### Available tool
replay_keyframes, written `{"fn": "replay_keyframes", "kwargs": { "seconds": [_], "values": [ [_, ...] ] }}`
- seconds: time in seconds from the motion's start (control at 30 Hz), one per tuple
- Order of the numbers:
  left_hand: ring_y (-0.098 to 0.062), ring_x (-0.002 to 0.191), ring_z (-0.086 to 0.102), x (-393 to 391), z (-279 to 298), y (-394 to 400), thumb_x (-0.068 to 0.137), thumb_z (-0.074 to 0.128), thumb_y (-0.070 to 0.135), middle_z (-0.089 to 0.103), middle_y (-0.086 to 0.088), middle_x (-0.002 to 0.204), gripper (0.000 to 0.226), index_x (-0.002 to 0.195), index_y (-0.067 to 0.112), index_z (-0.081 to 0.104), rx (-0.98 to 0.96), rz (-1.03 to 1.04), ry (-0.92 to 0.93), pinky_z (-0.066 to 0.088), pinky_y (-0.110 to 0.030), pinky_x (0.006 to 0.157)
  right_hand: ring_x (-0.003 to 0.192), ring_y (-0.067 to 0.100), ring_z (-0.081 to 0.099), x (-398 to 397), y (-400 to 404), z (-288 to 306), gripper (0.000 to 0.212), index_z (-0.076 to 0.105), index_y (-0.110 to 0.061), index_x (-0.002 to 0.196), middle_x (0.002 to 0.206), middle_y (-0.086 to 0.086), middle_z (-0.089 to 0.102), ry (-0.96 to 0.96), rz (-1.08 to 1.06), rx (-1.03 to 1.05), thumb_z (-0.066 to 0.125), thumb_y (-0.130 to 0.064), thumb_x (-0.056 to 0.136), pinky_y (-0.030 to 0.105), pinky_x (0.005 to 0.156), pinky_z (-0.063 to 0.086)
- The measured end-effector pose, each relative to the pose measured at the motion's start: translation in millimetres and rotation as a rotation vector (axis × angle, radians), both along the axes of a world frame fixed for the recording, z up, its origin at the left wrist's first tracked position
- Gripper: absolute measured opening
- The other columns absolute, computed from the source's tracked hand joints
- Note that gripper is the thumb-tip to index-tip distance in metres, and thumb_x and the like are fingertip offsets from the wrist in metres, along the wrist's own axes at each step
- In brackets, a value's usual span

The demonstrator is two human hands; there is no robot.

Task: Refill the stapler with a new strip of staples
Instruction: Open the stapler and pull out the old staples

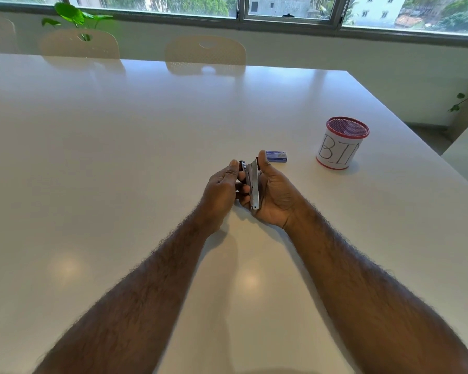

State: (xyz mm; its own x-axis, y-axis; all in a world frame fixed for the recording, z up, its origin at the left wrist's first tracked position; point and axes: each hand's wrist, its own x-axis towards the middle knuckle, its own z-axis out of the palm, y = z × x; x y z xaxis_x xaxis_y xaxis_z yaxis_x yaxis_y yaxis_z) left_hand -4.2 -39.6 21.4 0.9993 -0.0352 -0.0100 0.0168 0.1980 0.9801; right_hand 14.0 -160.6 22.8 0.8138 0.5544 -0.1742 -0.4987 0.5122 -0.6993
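Note:
A small stapler (pixel 252 182) with a silver metal channel and dark ends is held between both hands just above the white table (pixel 119 157). My left hand (pixel 222 190) grips its left side, thumb up by the dark end. My right hand (pixel 274 193) cradles the right side, thumb raised along the metal. The stapler looks hinged apart, the silver channel facing me. A small blue staple box (pixel 277 156) lies on the table just behind my right thumb. No loose strip of staples shows.
A red mesh cup (pixel 341 143) wrapped in white paper marked "BIN" stands to the right. Two pale chairs (pixel 206 54) sit at the table's far edge below a window. The table's right edge runs diagonally past the cup.

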Motion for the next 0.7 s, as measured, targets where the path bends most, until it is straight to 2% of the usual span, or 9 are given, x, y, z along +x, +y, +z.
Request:
{"fn": "replay_keyframes", "kwargs": {
  "seconds": [0.07,0.13,0.2,0.33,0.43,0.5,0.57,0.63,0.7],
  "values": [
    [-0.012,0.056,0.056,-1.0,0.4,-0.4,0.104,0.035,0.031,0.058,0.007,0.061,0.035,0.089,0.011,0.06,-0.047,-0.022,-0.014,0.047,-0.027,0.051,0.054,0.01,0.046,0.8,0.4,-0.5,0.049,0.061,-0.012,0.089,0.07,-0.002,0.056,-0.002,-0.019,0.012,0.042,-0.057,0.095,0.02,0.049,0.035],
    [-0.011,0.056,0.057,-1.7,1.2,-1.9,0.104,0.034,0.031,0.058,0.009,0.062,0.036,0.09,0.011,0.06,-0.063,-0.035,-0.016,0.049,-0.026,0.051,0.052,0.01,0.046,1.2,0.2,-1.4,0.049,0.062,-0.013,0.091,0.069,-0.002,0.057,0.01,-0.028,0.035,0.042,-0.057,0.095,0.02,0.047,0.034],
    [-0.01,0.055,0.057,-1.8,1.6,-2.9,0.104,0.035,0.031,0.058,0.008,0.062,0.037,0.087,0.01,0.06,-0.077,-0.028,-0.015,0.05,-0.025,0.05,0.052,0.009,0.048,1.9,0.0,-2.3,0.052,0.063,-0.012,0.092,0.071,-0.002,0.059,0.021,-0.025,0.05,0.043,-0.06,0.093,0.019,0.047,0.034],
    [-0.011,0.057,0.058,-1.3,1.3,-2.2,0.105,0.034,0.03,0.056,0.004,0.068,0.037,0.1,0.005,0.061,-0.086,-0.037,-0.023,0.051,-0.025,0.051,0.049,0.009,0.05,3.4,1.1,-3.8,0.049,0.065,-0.012,0.089,0.067,-0.003,0.06,0.033,-0.053,0.058,0.047,-0.057,0.093,0.017,0.042,0.035],
    [-0.014,0.056,0.055,-0.5,0.0,-1.3,0.104,0.036,0.033,0.055,0.001,0.065,0.037,0.088,0.009,0.06,-0.039,-0.024,-0.019,0.049,-0.027,0.051,0.051,0.01,0.053,1.5,2.4,-2.6,0.053,0.072,-0.012,0.084,0.07,0.0,0.064,0.033,-0.089,0.031,0.05,-0.06,0.089,0.018,0.042,0.042],
    [-0.018,0.055,0.051,0.5,-1.6,0.6,0.102,0.038,0.037,0.054,-0.003,0.061,0.041,0.087,0.007,0.061,0.024,-0.036,-0.042,0.047,-0.029,0.054,0.05,0.014,0.055,0.2,4.2,-0.7,0.057,0.074,-0.012,0.076,0.066,0.004,0.065,0.023,-0.171,-0.073,0.05,-0.062,0.088,0.021,0.042,0.044],
    [-0.02,0.053,0.048,0.3,-4.0,1.9,0.101,0.042,0.038,0.05,-0.003,0.058,0.04,0.081,0.008,0.059,0.088,-0.057,-0.085,0.045,-0.031,0.055,0.046,0.017,0.056,-1.0,8.5,-2.0,0.059,0.074,-0.01,0.069,0.058,0.009,0.063,-0.04,-0.304,-0.285,0.047,-0.056,0.092,0.024,0.042,0.047],
    [-0.017,0.048,0.048,0.0,-5.9,1.2,0.1,0.045,0.035,0.051,0.0,0.053,0.037,0.072,0.013,0.057,0.112,-0.023,-0.088,0.042,-0.029,0.051,0.045,0.021,0.059,-3.3,16.4,-4.3,0.058,0.07,-0.002,0.079,0.055,0.014,0.061,-0.147,-0.411,-0.448,0.041,-0.048,0.099,0.027,0.041,0.05],
    [-0.016,0.053,0.06,0.1,-7.4,-1.9,0.1,0.047,0.034,0.062,0.001,0.057,0.036,0.076,0.015,0.064,0.087,0.046,-0.045,0.049,-0.028,0.052,0.061,0.026,0.068,-5.2,24.0,-7.2,0.053,0.065,0.0,0.091,0.067,0.022,0.066,-0.23,-0.472,-0.517,0.04,-0.046,0.1,0.038,0.052,0.059]
  ]
}}
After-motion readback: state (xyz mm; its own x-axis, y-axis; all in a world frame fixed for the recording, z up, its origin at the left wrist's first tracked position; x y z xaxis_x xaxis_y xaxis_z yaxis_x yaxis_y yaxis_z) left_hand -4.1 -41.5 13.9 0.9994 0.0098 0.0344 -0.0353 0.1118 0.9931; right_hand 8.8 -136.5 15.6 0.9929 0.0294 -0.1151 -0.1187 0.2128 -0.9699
